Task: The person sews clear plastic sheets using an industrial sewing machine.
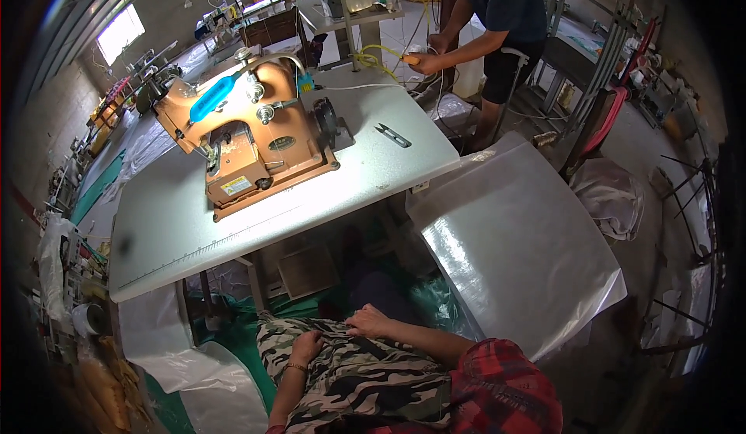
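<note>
Camouflage cloth in green, black and tan lies over my lap, bunched toward its far edge. My left hand, with a bracelet at the wrist, is curled on the cloth's left part. A little farther right, my right hand pinches the gathered far edge, its fingers pointing left. Beyond both hands stands an orange-brown sewing machine with a blue part on its arm, mounted on a white table. Thread snips lie on the tabletop, right of the machine. Neither hand touches the table.
A grey, shiny sheet-covered surface adjoins the table on the right. White sheeting hangs at the left, over green material. Across the table another person stands handling an orange object. Metal racks and a stool stand behind.
</note>
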